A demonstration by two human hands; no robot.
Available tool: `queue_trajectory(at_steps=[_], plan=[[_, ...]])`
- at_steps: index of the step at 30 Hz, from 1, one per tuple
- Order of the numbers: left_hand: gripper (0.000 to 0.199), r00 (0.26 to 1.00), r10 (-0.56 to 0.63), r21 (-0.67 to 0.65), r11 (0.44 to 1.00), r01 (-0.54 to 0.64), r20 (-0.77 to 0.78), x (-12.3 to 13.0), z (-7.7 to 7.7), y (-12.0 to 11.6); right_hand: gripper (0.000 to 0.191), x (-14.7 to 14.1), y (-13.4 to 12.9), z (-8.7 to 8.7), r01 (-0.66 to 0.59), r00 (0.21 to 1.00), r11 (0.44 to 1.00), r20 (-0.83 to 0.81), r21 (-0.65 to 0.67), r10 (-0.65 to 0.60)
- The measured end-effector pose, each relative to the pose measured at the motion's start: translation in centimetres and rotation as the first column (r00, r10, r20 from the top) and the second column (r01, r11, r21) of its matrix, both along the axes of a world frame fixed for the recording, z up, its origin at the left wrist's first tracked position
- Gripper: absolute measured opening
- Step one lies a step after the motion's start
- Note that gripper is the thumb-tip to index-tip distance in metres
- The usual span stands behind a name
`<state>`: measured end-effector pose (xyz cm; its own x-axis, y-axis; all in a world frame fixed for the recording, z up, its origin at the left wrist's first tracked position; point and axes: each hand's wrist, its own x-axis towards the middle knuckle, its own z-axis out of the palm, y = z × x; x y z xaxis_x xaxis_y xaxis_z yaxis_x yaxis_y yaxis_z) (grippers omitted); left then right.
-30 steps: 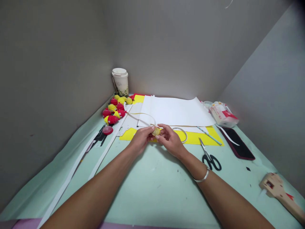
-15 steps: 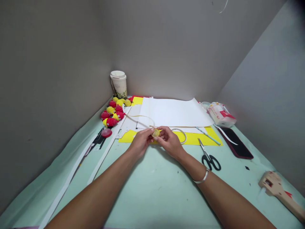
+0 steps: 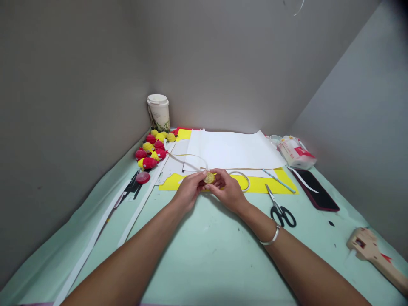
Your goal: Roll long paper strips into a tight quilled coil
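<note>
Between my two hands is a small round yellow coil of ribbed paper strip (image 3: 209,177). My left hand (image 3: 190,187) pinches its left side, thumb on top. Fingers of my right hand (image 3: 228,189) close on its right side. A pale narrow strip (image 3: 194,156) loops behind the coil toward a pile of red and yellow ribbed paper pieces (image 3: 147,163) at the left. Just behind my right hand, a ring of rolled strip (image 3: 246,182) lies on a yellow sheet (image 3: 170,182). Scissors (image 3: 279,209) with black handles rest to the right of my right wrist.
White paper (image 3: 236,148) covers the back of the table. A lidded cup (image 3: 159,112) stands at back left, a red disc (image 3: 143,177) nearer. On the right are a tissue pack (image 3: 296,152), a phone (image 3: 318,193) and a glue gun (image 3: 371,248). Long white strips (image 3: 143,204) run along the left.
The yellow coil has turned slightly in my fingers, and more of its flat face shows. My right fingers have shifted a little on it. Everything else lies as before.
</note>
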<state>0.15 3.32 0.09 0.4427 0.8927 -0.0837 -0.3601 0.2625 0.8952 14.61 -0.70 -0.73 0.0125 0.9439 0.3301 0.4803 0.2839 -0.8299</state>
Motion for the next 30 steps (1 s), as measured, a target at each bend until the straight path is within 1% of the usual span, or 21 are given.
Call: queue_trajectory(at_steps=[3, 8, 15, 20, 25, 30], plan=[[0.024, 1.0, -0.007, 0.007, 1.0, 0.007, -0.018, 0.03, -0.09, -0.02, 0.04, 0.0, -0.1, 0.18, 0.006, 1.0, 1.0, 0.023, 0.002, -0.006], [0.026, 1.0, 0.017, -0.007, 1.0, -0.017, -0.018, 0.16, -0.1, -0.18, 0.04, -0.06, -0.07, 0.13, 0.016, 0.999, 1.0, 0.045, 0.009, -0.016], [0.026, 1.0, 0.013, -0.03, 0.999, -0.013, 0.021, 0.29, 0.11, -0.4, 0.041, -0.12, -0.14, 0.11, 0.026, 0.998, 1.0, 0.06, 0.006, -0.026], [0.026, 1.0, 0.014, -0.035, 0.999, -0.014, 0.022, 0.33, 0.17, -0.43, 0.042, -0.22, -0.17, 0.08, 0.044, 0.996, 0.999, 0.073, 0.021, -0.045], [0.024, 1.0, 0.009, -0.024, 1.0, -0.01, -0.004, 0.26, 0.39, -0.49, 0.038, -0.26, -0.23, 0.15, 0.033, 0.999, 0.999, 0.042, 0.011, -0.034], [0.024, 1.0, -0.01, -0.008, 1.0, 0.01, -0.029, 0.03, 0.54, -0.35, 0.037, 0.08, -0.15, 0.16, -0.015, 1.0, 1.0, -0.005, 0.014, 0.015]])
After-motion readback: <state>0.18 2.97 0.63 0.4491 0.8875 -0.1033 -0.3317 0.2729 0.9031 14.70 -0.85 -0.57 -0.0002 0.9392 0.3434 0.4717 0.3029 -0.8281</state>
